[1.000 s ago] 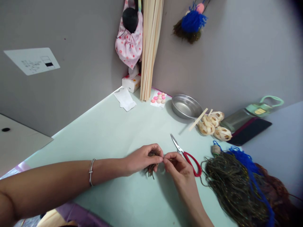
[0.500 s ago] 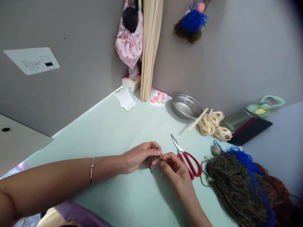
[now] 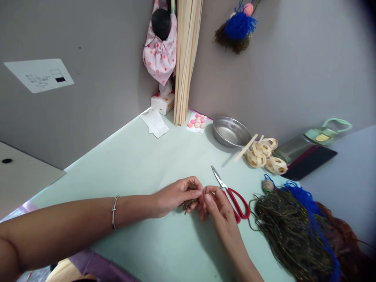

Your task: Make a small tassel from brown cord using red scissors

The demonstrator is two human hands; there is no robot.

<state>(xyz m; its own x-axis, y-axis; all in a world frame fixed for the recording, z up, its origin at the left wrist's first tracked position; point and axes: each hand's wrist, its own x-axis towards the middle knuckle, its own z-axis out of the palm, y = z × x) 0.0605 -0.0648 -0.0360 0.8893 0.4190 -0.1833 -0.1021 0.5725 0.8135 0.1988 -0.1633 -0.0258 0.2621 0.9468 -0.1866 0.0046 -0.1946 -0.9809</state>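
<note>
Over the middle of the pale green table, my left hand is closed around a small bundle of brown glittery yarn, whose ends poke out below and above the fingers. Its thumb presses on the bundle. My right hand is pinched close beside the left fingertips, almost touching them; whatever lies between its fingers is too small to make out. Just right of that hand lie red-handled scissors, partly behind it, with the blades pointing away to the upper left.
A heap of olive glittery yarn with blue yarn fills the right side. Further back are coiled wood strips, a steel bowl, pink beads and a bottle. A blue tassel hangs on the wall.
My left fingers have shifted slightly and the thumb now crosses the yarn bundle. The right fingers have turned and curled a little at the left fingertips. The scissors stay put.
</note>
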